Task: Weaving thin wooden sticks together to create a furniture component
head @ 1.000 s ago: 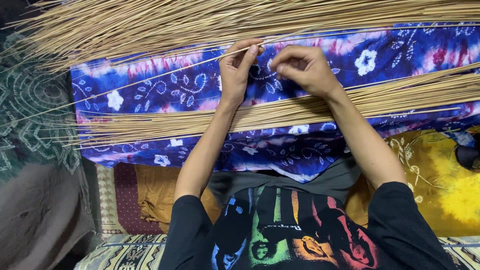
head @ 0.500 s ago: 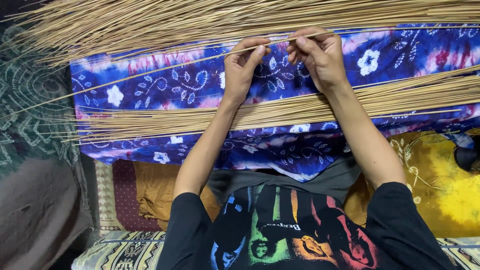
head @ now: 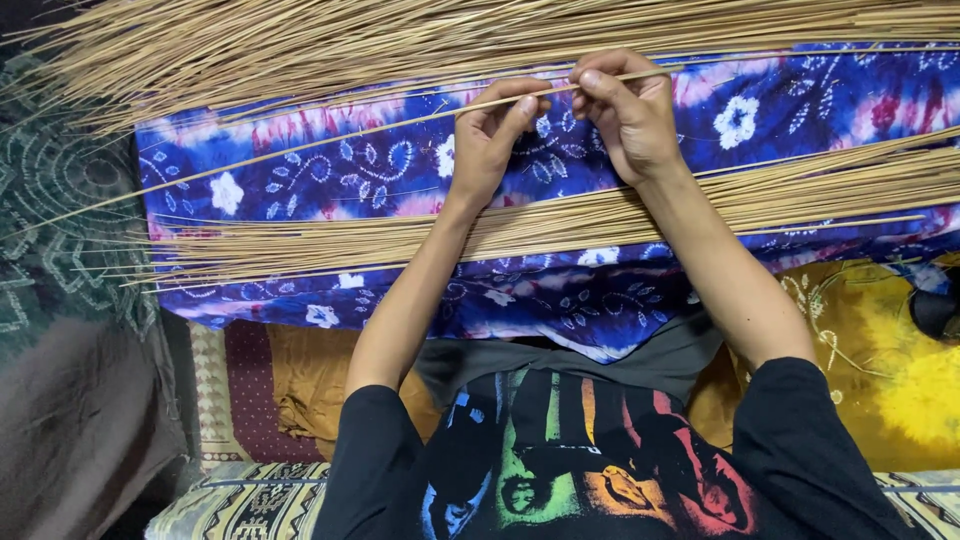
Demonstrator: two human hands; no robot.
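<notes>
My left hand [head: 492,140] and my right hand [head: 628,115] both pinch one long thin tan stick [head: 300,148], held a little above a blue tie-dye cloth [head: 330,170] with white flowers. The stick runs from far left up to the right, past my right fingers. The two hands sit close together, fingertips nearly touching. A loose heap of the same sticks [head: 350,40] lies across the top, just beyond the hands. A second flat bundle of sticks [head: 330,245] lies across the cloth under my forearms.
A yellow patterned cloth [head: 890,380] lies at lower right, with a dark object [head: 938,312] at the right edge. Dark green patterned fabric [head: 50,200] covers the left. Brown and maroon cloths [head: 270,380] lie below the blue cloth.
Both hands have lifted the stick slightly toward the upper heap. My right hand has slid rightward along it, and the stick now tilts up to the right.
</notes>
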